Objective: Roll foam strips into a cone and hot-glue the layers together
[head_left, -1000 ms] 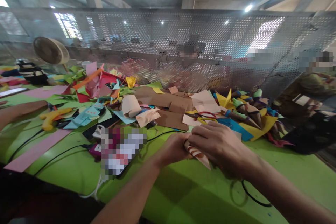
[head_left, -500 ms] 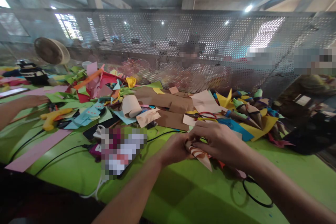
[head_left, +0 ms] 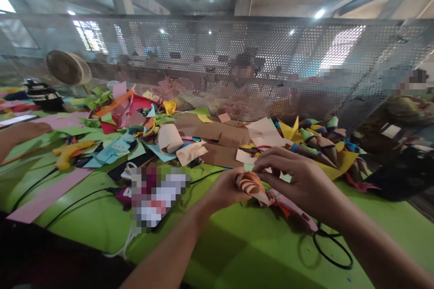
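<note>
"What's nearest?"

"The green tabletop [head_left: 230, 253], its near edge slanting down to the left forearm [head_left: 169, 248]. On the right, a black cord [head_left: 339, 265] loops beside a pink tool [head_left: 296, 212]."

"And the hands?"

"The left hand [head_left: 227, 187] grips the curled peach paper [head_left: 251, 184] over the tabletop. The right hand [head_left: 290, 169] is just beside it, fingers loosely bent; whether they touch it, I can't tell."

"Room to move?"

"Green surface reaches rightward. Leftward, a phone [head_left: 162, 201] lies near that forearm; ahead, brown sheets [head_left: 212, 126] crowd up to the perforated screen [head_left: 200, 61]."
</note>
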Tool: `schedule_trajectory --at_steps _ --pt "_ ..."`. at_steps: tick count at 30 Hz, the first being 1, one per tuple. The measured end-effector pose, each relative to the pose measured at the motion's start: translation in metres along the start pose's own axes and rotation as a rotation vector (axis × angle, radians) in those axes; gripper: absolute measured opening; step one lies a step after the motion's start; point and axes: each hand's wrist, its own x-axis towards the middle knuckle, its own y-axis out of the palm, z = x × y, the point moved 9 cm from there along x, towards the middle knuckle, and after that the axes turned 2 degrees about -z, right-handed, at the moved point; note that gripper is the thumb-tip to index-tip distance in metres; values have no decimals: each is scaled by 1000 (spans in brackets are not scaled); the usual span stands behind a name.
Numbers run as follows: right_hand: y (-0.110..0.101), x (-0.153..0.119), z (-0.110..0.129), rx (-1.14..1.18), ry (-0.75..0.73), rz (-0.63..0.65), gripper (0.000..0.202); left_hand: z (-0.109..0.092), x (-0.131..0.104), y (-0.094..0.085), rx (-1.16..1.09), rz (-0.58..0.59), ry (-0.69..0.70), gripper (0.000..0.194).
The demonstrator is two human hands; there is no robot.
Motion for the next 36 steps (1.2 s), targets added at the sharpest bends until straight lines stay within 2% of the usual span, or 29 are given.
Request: schedule_trajectory --at_steps 3,8,16,25,31,33,36 --pt "4 -5 -3 10 -2 -1 14 -1 0 0 -61 -1 13 25" --pt "15 -11 -8 -5 23 38 20 -10 -2 -5 5 -34 67 24" --pt "14 -15 -15 -56 31 9 20 -28 -3 -6 65 -51 81 32" --pt "16 -16 -19 -3 37 5 20 -26 -3 -6 94 -43 76 28" --pt "26 -13 -20 21 28 35 14 -20 -2 -6 187 -42 98 26" --pt "23 -12 -23 54 38 6 16 -19 -1 -7 196 -47 101 27" --pt "9 -15 -36 126 122 -127 19 -20 -1 -9 188 -71 81 29"
